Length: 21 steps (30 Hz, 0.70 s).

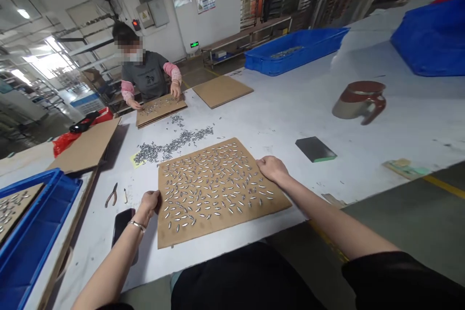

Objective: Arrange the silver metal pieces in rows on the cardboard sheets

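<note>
A brown board (181, 238) lies in front of me, covered with many small, shiny, leaf-shaped metal pieces (203, 186). My left hand (149, 203) grips its left edge, fingers curled at the rim. On the opposite side my right hand (272, 168) is closed at the board's right edge, its fingertips partly hidden. Beyond the board, a long heap of the same metal pieces (178, 143) is spread over the white table (276, 121). Beside my left forearm lies a dark phone (123, 223), with pliers (112, 195) just past it.
Across the table a co-worker (148, 72) handles stacked boards (162, 110) bearing metal pieces. Another board (222, 91) lies nearby. On the right are a black block (316, 149), a red-brown mug (358, 100) and blue bins (296, 51). A blue tray (39, 232) stands at left.
</note>
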Each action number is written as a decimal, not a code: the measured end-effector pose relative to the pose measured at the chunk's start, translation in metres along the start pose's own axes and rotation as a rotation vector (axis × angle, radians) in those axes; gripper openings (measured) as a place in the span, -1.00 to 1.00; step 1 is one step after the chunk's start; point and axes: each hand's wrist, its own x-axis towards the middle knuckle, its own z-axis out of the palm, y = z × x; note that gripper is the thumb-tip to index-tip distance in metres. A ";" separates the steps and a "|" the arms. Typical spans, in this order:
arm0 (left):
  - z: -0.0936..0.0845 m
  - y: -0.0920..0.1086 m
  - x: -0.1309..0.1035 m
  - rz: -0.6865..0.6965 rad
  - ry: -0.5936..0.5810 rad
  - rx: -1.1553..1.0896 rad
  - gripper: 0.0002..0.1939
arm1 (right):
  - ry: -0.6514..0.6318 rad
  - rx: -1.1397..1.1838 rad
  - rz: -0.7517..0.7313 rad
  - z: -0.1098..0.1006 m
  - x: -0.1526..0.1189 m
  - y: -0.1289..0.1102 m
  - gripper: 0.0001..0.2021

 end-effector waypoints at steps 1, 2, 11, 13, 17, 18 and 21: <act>0.002 -0.003 -0.001 0.018 0.009 -0.007 -0.58 | 0.001 -0.002 0.003 0.001 -0.001 0.000 -0.64; 0.003 -0.006 -0.001 0.038 0.022 -0.016 -0.58 | 0.003 -0.005 0.004 0.003 -0.001 0.001 -0.64; 0.010 -0.031 -0.013 0.183 0.168 -0.147 -0.71 | 0.100 0.156 -0.030 0.012 0.000 0.011 -0.70; 0.007 -0.033 -0.019 0.197 0.185 -0.208 -0.74 | 0.102 0.231 -0.043 0.007 0.001 0.010 -0.71; -0.009 -0.034 -0.039 0.197 0.193 -0.342 -0.69 | 0.071 0.368 -0.101 -0.012 0.000 -0.007 -0.70; -0.015 -0.035 -0.045 0.190 0.198 -0.372 -0.67 | 0.058 0.397 -0.118 -0.018 0.000 -0.015 -0.70; -0.038 -0.038 -0.067 0.171 0.241 -0.461 -0.65 | -0.003 0.478 -0.191 -0.034 -0.001 -0.048 -0.69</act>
